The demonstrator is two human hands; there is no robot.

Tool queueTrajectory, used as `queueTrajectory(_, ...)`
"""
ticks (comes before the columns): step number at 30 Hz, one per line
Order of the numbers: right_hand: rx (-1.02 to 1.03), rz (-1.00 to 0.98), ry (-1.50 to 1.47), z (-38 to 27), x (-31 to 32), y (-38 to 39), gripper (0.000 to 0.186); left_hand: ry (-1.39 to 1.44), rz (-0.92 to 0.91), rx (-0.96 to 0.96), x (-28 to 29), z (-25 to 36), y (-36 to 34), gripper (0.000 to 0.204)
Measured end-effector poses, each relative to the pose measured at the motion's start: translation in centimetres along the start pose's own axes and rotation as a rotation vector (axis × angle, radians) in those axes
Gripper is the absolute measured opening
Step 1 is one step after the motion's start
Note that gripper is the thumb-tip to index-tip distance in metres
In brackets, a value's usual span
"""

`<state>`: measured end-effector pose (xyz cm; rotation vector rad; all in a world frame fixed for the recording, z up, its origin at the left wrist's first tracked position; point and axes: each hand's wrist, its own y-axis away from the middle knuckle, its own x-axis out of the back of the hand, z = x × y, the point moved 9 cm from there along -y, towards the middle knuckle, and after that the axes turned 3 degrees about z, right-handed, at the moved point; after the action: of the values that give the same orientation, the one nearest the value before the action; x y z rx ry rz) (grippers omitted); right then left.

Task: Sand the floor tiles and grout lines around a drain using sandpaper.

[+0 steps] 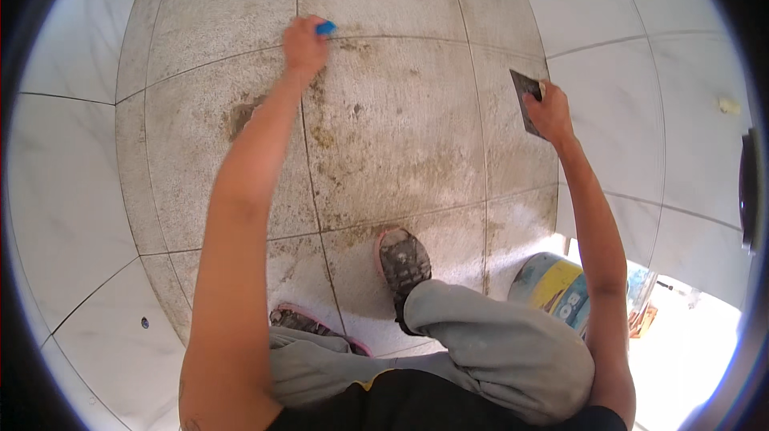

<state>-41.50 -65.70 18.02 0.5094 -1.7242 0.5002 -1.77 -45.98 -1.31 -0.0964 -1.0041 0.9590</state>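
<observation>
Held blue block (325, 28) in curled left hand (306, 48), by a floor joint (384, 36), couldn't tell if touching; gripped dark trowel (525, 85) in closed right hand (551, 112), near right wall (605, 90); saw brown dirt (324, 140) left across floor tiles (400, 130), so judged only partly done

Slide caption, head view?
Stained beige floor tiles, left hand holding a small blue object, right hand a dark flat-bladed tool.

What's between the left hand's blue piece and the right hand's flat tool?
In the head view, only stained, jointed floor tiles lie between the blue piece and the flat tool.
</observation>
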Motion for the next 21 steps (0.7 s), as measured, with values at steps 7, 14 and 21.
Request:
queueTrajectory(7,0.114,0.01,-0.168,-4.6,-1.4,1.5,0.027,0.389,-0.425,-0.387,7.2,10.2,16.2,0.033)
queueTrajectory(14,0.567,-0.126,0.063,-15.7,-11.5,10.3,0.032,0.484,-1.038,-0.278,21.0,8.0,26.3,0.038)
queueTrajectory(21,1.124,-0.227,0.149,-23.5,-17.8,22.9,0.036,0.035,-0.125,0.245,39.0,-9.5,8.3,0.046)
